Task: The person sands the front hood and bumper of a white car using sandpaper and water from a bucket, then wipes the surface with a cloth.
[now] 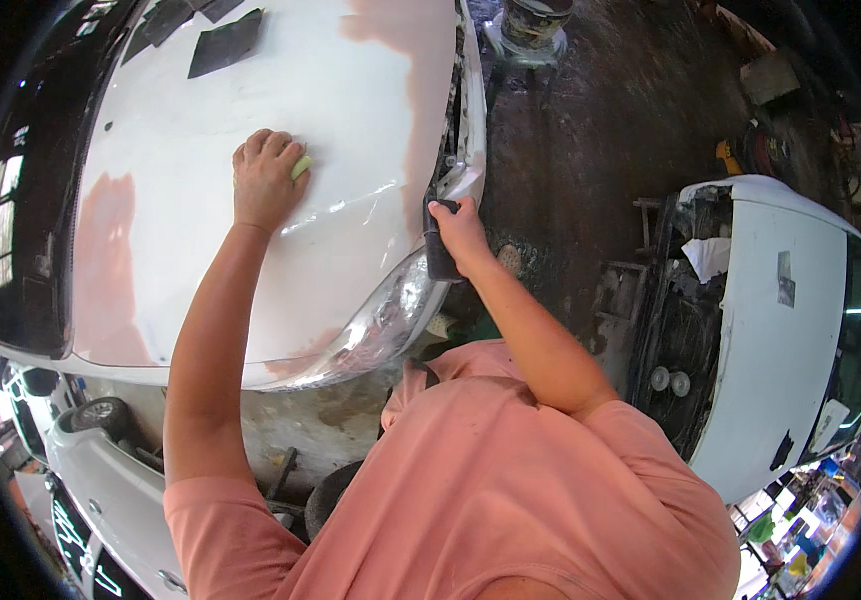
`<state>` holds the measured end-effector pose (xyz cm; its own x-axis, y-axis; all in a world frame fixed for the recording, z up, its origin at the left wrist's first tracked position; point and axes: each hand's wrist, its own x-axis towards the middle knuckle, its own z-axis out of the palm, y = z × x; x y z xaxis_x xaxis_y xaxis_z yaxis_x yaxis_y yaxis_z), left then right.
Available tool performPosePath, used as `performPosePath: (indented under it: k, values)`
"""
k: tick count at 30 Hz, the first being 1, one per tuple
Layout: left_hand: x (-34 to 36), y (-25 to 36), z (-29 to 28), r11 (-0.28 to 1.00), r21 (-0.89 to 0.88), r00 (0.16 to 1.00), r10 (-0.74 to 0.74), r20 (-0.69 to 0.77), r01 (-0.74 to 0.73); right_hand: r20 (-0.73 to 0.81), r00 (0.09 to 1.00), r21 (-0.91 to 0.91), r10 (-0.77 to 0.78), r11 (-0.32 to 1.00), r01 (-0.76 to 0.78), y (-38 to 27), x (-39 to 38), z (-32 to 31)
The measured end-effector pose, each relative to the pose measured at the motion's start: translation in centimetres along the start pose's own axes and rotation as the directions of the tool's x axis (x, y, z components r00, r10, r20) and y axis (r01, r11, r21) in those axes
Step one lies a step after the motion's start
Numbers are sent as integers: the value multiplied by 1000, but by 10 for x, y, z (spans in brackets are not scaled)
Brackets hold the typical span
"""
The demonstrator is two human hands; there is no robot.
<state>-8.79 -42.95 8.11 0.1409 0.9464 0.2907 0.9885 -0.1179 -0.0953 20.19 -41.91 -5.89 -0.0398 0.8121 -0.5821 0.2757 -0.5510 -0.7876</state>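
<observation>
Head view: a white hood [185, 250]. The left hand [266, 178] is around the middle, fingers curled over a pale green pad [301, 167], mostly hidden. At the front edge, near the headlight [390, 302], the right hand [462, 236] grasps a black block [440, 260], thumb on top. Uneven fingertip pressure could groove the surface; a loose grip could drop the block to the floor [590, 130].
</observation>
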Motion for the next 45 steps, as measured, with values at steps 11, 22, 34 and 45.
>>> performPosePath:
  k: [11, 22, 34, 45]
  values:
    - [-2, 1, 2, 1000, -13, 999, 21, 50, -20, -69, 995, 209, 72, 976, -56, 7, -4, 18]
    - [4, 0, 2, 999, 13, 999, 45, -11, -45, -45, 996, 207, 77, 976, -66, 4, 12, 15]
    - [2, 2, 2, 999, 17, 999, 34, 7, -34, -117, 993, 56, 15, 998, -8, -2, -10, 16]
    - [5, 2, 0, 999, -2, 999, 35, 0, -35, -4, 983, -202, -184, 963, 179, -15, 9, -24]
